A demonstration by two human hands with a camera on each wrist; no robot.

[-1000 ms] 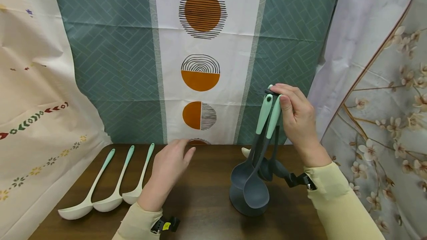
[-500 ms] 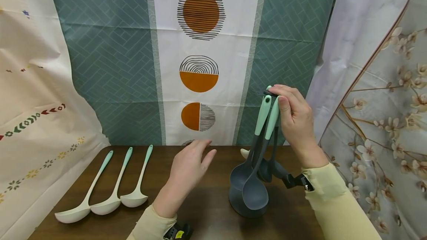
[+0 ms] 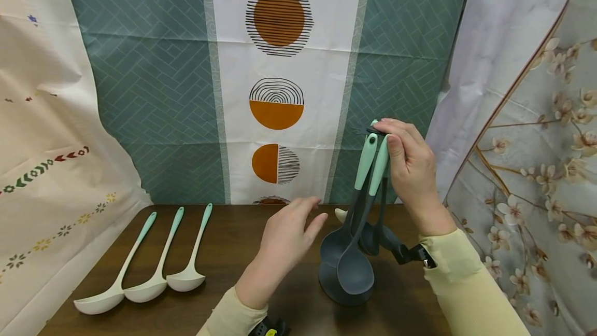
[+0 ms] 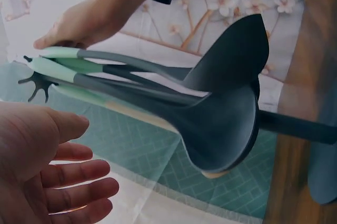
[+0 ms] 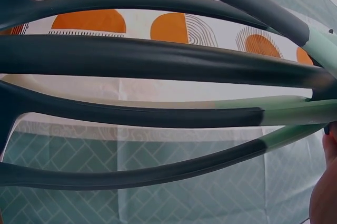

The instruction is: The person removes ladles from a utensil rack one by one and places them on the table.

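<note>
A dark utensil stand (image 3: 342, 293) rises at the right of the table, hung with several dark ladles (image 3: 355, 273) that have mint-green handle ends. At its top, my right hand (image 3: 412, 167) grips the hook ring, thumb beside a mint handle; the right wrist view shows only part of this hand at its edge. My left hand (image 3: 290, 233) is in the air left of the stand, fingers spread and holding nothing. In the left wrist view, its fingers (image 4: 79, 174) are apart from the stand's empty hooks (image 4: 39, 84). Behind the dark ladles, a cream utensil (image 3: 341, 214) is mostly hidden.
Three cream ladles with mint handle ends lie side by side on the brown table at left: the left one (image 3: 100, 302), the middle one (image 3: 148, 290) and the right one (image 3: 187, 280). Patterned cloths (image 3: 275, 66) hang behind and at both sides.
My left hand has moved right, away from the cream ladles and closer to the stand. My right hand stays at the stand's top. The view has shifted slightly.
</note>
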